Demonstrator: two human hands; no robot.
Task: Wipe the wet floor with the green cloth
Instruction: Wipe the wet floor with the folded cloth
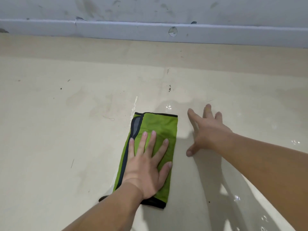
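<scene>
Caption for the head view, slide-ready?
Left hand presses folded green cloth flat on wet floor; right hand spread open beside it.

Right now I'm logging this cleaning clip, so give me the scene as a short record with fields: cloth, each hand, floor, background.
cloth: green cloth, folded, dark trim, lying flat on the floor
left hand: left hand flat on the cloth, fingers straight and spread
right hand: right hand spread over bare floor just right of the cloth, apart from it
floor: pale floor; water glints past the cloth's far edge and at lower right
background: scuffed baseboard along the far wall
</scene>
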